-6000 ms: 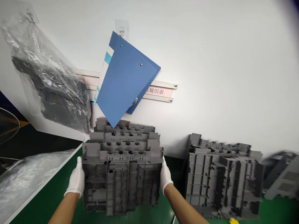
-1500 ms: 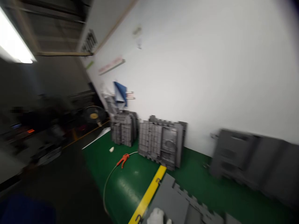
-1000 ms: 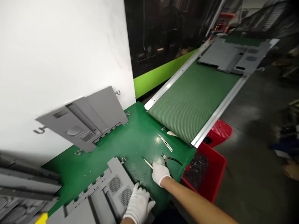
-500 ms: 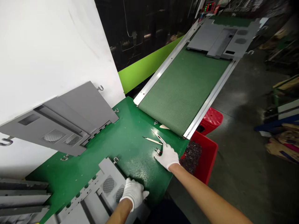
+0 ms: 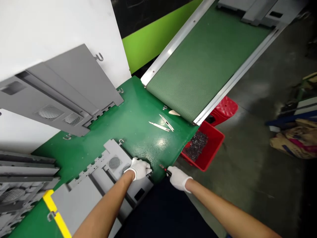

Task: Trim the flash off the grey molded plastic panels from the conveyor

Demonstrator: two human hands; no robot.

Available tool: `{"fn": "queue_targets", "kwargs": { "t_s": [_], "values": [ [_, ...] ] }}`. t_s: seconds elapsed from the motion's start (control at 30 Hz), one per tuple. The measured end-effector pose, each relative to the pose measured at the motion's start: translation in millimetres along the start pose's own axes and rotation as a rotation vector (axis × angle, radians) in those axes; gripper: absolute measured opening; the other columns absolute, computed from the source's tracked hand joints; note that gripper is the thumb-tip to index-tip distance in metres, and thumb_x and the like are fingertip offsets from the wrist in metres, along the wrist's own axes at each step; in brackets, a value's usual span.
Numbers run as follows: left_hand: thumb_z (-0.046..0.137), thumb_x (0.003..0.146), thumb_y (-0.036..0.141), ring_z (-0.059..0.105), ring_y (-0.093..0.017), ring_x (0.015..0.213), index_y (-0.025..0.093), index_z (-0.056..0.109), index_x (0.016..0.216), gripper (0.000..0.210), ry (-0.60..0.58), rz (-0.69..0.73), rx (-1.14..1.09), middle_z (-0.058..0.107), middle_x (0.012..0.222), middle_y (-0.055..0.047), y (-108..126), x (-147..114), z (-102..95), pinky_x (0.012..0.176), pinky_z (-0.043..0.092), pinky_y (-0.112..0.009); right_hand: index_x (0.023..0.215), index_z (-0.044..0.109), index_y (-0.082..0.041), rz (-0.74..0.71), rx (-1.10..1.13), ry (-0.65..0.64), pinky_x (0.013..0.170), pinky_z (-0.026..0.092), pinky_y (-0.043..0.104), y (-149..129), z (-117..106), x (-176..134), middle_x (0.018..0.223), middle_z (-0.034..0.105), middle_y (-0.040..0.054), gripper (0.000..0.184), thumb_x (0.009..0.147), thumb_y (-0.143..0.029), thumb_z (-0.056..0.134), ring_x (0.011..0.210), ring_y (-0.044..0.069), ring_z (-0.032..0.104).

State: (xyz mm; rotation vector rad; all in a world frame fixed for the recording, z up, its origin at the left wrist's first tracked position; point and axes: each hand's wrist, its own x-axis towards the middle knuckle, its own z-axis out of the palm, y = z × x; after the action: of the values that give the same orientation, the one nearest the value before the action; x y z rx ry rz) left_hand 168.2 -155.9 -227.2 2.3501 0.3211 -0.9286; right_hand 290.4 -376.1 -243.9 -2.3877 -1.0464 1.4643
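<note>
L hand [image 5: 139, 168], white glove, presses down on the near corner of the grey panel [image 5: 99, 185], fingers curled over its edge by the mesh vents. Panel lies flat on the green table [image 5: 138, 132], near edge. R hand [image 5: 178, 178], gloved too, sits just off the table edge, closed round small cutters [image 5: 163, 169] w/ red-black handles; tip points toward the panel corner, close to L hand. Yellow strip [image 5: 55, 215] runs across the panel's near-left end. Further on: two blades [image 5: 162, 124] lie on the table, well apart from both hands. Red bin [image 5: 205, 148] w/ dark scraps sits below the table's right edge. Beyond, conveyor [image 5: 205, 62]; second panel [image 5: 59, 92] leans on the wall, left.
</note>
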Motion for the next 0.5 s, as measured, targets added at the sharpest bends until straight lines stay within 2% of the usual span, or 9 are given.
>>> {"fn": "queue_targets", "kwargs": {
  "t_s": [0.13,0.23,0.37,0.5],
  "values": [
    [0.056,0.085,0.032,0.059,-0.018,0.083,0.026,0.075,0.085,0.019,-0.052,-0.001,-0.046,0.075,0.086,0.0,6,2,-5.5,0.101,0.025,-0.045,0.106,0.061,-0.018,-0.081,-0.099,-0.081,0.075,0.043,0.031,-9,34,-26,0.103,0.067,0.0129,0.037,0.071,-0.007,0.056,0.09,0.025,0.066],
    [0.06,0.081,0.026,0.055,-0.016,0.083,0.024,0.076,0.092,0.02,-0.072,-0.012,-0.063,0.074,0.084,0.001,12,3,-7.5,0.102,0.02,-0.049,0.105,0.06,-0.02,-0.08,-0.105,-0.104,0.072,0.042,0.032,-15,39,-27,0.104,0.067,0.0121,0.033,0.073,-0.011,0.055,0.09,0.026,0.066],
    [0.059,0.081,0.024,0.051,-0.014,0.083,0.016,0.075,0.093,0.021,-0.056,-0.047,-0.086,0.074,0.083,0.001,17,5,-4.8,0.103,0.015,-0.051,0.1,0.059,-0.022,-0.122,-0.048,-0.104,0.07,0.039,0.031,-16,43,-21,0.102,0.066,0.0092,0.027,0.075,-0.015,0.054,0.091,0.024,0.064],
    [0.059,0.079,0.019,0.052,-0.015,0.084,0.008,0.073,0.088,0.02,-0.038,-0.087,-0.092,0.072,0.082,0.0,16,12,4.8,0.102,0.017,-0.053,0.097,0.059,-0.022,-0.164,-0.002,-0.072,0.068,0.036,0.029,-14,55,-17,0.098,0.066,0.0064,0.022,0.077,-0.017,0.052,0.087,0.021,0.062]
  ]
}}
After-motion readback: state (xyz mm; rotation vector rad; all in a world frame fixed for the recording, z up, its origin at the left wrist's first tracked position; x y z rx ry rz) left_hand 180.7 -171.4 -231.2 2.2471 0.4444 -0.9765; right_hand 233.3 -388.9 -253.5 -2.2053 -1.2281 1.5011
